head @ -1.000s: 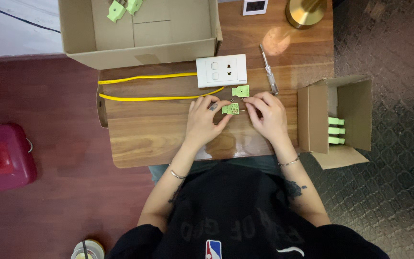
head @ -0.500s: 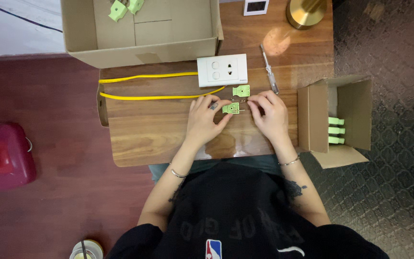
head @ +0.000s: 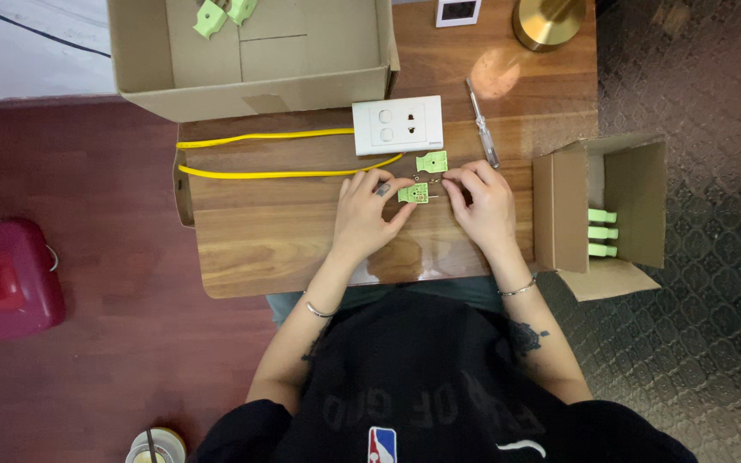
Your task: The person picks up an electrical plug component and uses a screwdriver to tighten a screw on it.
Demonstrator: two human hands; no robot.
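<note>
- Dark red flooring and a patterned grey mat surround a small wooden desk (head: 302, 249), seen from overhead.
- At the desk's middle, the left hand (head: 369, 214) pinches a small light-green plastic connector piece (head: 413, 193) between thumb and fingertips, a narrow grip closed on the part.
- Beside it, the right hand (head: 484, 201) rests with fingers curled near the same piece; whether its fingertips hold any of the tiny metal bits there cannot be told.
- A second green connector piece (head: 432, 161) lies loose just above, near a white wall socket plate (head: 397, 125) and a slim screwdriver (head: 481, 122).
- A yellow cable (head: 276, 174) runs along the desk, apparently not yet joined to anything.
- Three more green pieces wait in a small open cardboard box (head: 636, 184) on the right, while two lie in a large cardboard box (head: 259, 81) above, suggesting most of the work remains.
</note>
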